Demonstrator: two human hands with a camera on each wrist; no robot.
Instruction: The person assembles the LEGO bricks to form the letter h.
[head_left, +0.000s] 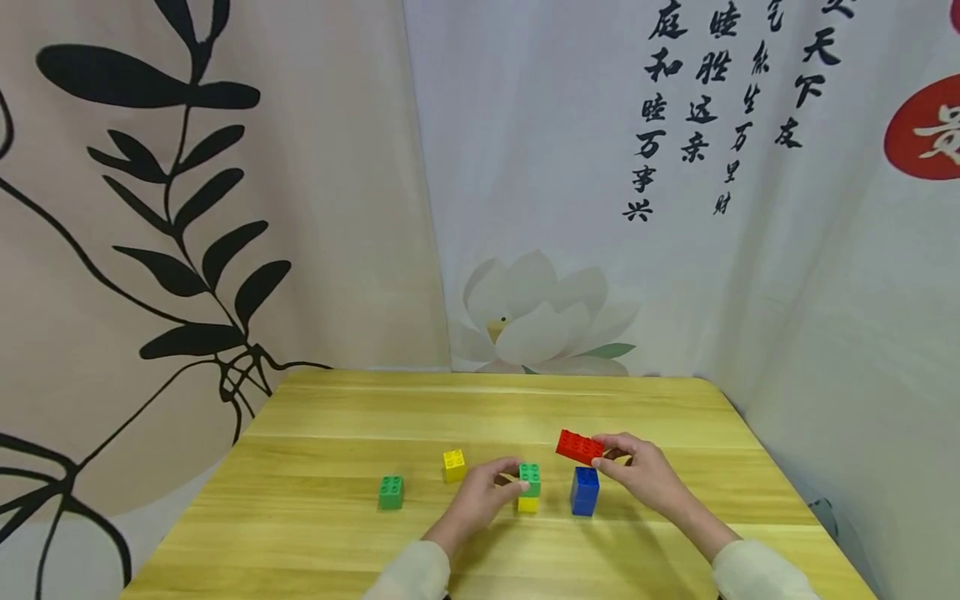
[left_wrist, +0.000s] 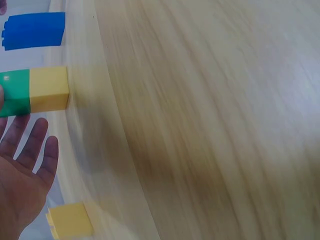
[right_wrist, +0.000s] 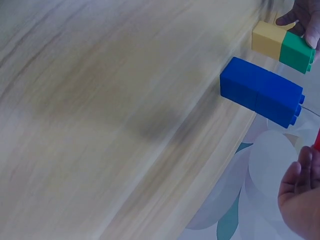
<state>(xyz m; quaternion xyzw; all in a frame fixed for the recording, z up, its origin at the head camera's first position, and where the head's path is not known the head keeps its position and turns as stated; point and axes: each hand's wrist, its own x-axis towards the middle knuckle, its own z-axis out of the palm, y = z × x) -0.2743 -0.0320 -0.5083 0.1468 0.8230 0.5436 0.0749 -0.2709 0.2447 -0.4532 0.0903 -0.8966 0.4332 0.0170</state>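
My right hand [head_left: 606,455] pinches a long red brick [head_left: 578,447] by its right end and holds it in the air just above a blue stack [head_left: 584,490] that stands on the wooden table [head_left: 480,408]. My left hand [head_left: 516,478] pinches the green top of a green-on-yellow stack [head_left: 528,487] with thumb and forefinger. In the left wrist view the other fingers [left_wrist: 31,145] lie straight beside that stack [left_wrist: 35,92]. The right wrist view shows the blue stack [right_wrist: 260,92], the green-on-yellow stack [right_wrist: 282,45] and only a sliver of the red brick.
A single yellow brick [head_left: 453,465] and a single green brick [head_left: 391,492] lie left of my left hand. Printed cloth walls close in the table at the back and right. The table's far half is bare wood.
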